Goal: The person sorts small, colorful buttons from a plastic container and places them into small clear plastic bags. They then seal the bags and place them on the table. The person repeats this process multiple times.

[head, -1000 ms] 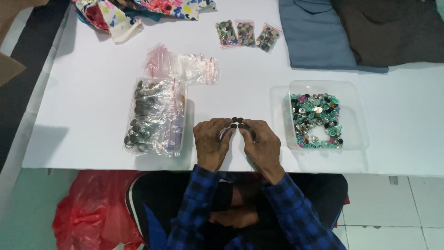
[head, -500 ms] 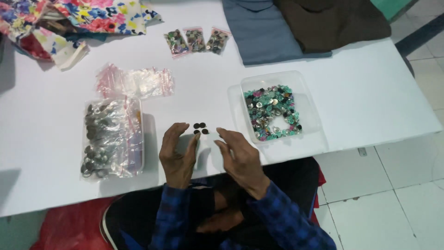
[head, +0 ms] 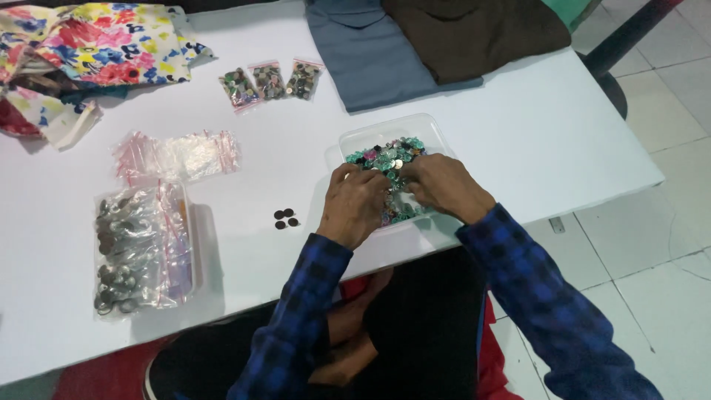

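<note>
Sorting step: my left hand [head: 357, 204] and right hand [head: 444, 185] dig among mixed buttons [head: 385, 157] in the clear tray [head: 385, 126]; grasp cannot be told. Next calls for picking dark ones matching the four dark buttons [head: 286, 218] at nine o'clock.

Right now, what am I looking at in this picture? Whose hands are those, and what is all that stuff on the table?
There is no machine here. A person wears a camera on their head, so you look down at their own two hands from above. The left hand and the right hand are both in a clear plastic tray full of green and mixed-colour buttons. Whether the fingers hold any buttons is hidden. The tray sits on a white table. A few dark buttons lie beside the left hand. Further left is a big bag of grey buttons and some empty little bags. At the back are three small filled bags, flowery cloth and folded grey and brown cloth.
</note>
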